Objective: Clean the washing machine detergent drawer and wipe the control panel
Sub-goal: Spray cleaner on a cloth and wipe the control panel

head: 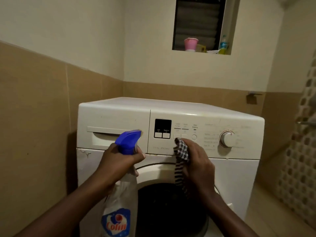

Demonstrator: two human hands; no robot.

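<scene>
A person stands at a white front-loading washer (239, 177) in a tiled corner, cleaning gear in both hands. The dark round door (171, 206) fills the machine's lower front. Above it, the panel (188, 117) runs across the right of the top band. The drawer (106, 135) sits shut at the left of the same band, flush with the front.

A spray bottle (122, 190) with a blue trigger head is held upright in front of the drawer, nozzle aimed toward the machine. The left hand (118, 161) wraps the bottle's neck, fingers curled round it below the head, forearm reaching up from the lower left. The right hand (198, 159) comes in from the lower right with its back to the camera. Its fingers are closed on a bunched checked cloth (181, 151), whose tail hangs over the door rim. The cloth's top meets the panel just under the row of buttons (177, 135), left of the dial (227, 139).

The step in hand looks to be the panel wipe. Done well, it would mean wetting the cloth rather than spraying the electronics, and stroking lightly so no button is pressed. The wipe would then work along to the dial and round its base. The drawer is closed; whether its inside is already clean cannot be told.
</scene>
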